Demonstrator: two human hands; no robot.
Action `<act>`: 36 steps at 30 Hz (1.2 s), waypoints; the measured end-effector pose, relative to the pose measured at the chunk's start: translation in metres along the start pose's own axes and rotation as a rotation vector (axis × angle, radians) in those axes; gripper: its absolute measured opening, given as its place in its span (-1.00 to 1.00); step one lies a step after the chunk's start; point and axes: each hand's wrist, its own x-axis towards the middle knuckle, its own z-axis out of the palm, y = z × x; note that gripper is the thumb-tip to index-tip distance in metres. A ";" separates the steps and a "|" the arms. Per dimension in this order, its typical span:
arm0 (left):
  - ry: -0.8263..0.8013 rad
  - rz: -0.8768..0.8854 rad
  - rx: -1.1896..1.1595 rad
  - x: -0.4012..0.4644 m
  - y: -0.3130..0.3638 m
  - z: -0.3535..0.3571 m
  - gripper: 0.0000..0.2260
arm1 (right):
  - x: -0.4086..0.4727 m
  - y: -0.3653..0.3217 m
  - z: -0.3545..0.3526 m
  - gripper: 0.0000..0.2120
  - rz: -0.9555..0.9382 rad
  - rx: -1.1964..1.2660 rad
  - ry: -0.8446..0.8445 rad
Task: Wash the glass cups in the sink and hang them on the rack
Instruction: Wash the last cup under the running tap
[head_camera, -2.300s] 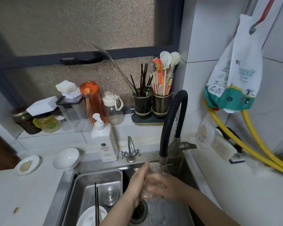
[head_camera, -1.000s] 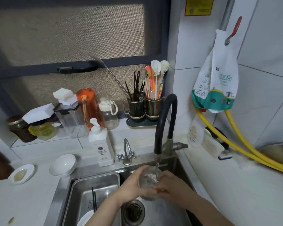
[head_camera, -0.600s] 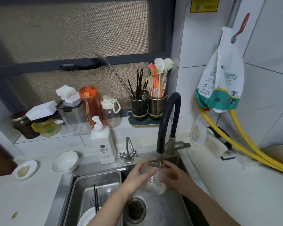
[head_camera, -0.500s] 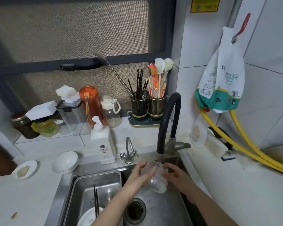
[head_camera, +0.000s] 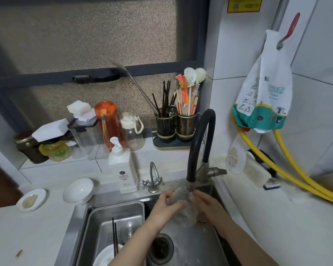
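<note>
Sink (head_camera: pixel 190 244): steel basin set in the desk, drain near its middle.
Faucet (head_camera: pixel 200 146): black arched hose, its nozzle just above the cup.
Left hand (head_camera: pixel 166 207): reaches in from below, fingers curled around the cup's left side.
Right hand (head_camera: pixel 209 205): cups the opposite side, apparently gripping; fingers partly hidden.
Glass cup (head_camera: pixel 183 206): clear, held between both hands over the sink, tilted toward the nozzle.
</note>
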 end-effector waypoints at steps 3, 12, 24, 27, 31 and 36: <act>-0.066 0.004 0.017 0.001 0.000 -0.002 -0.51 | 0.000 -0.005 -0.003 -0.80 -0.066 -0.068 -0.026; -0.136 0.197 0.114 0.000 -0.002 0.002 -0.40 | -0.009 -0.008 -0.012 -0.82 -0.179 -0.176 -0.161; 0.070 0.329 0.153 -0.013 -0.016 0.029 -0.28 | -0.011 -0.008 -0.031 -0.57 -0.162 -0.205 -0.208; 0.103 0.361 0.179 -0.016 -0.015 0.034 -0.23 | -0.005 -0.009 -0.040 -0.64 -0.132 -0.183 -0.177; 0.123 0.366 0.199 -0.017 -0.008 0.039 -0.24 | 0.022 -0.002 -0.066 -0.45 -0.078 -0.315 0.077; 0.145 0.363 0.139 -0.015 -0.004 0.043 -0.24 | 0.061 0.003 -0.088 -0.42 -0.123 -0.437 0.161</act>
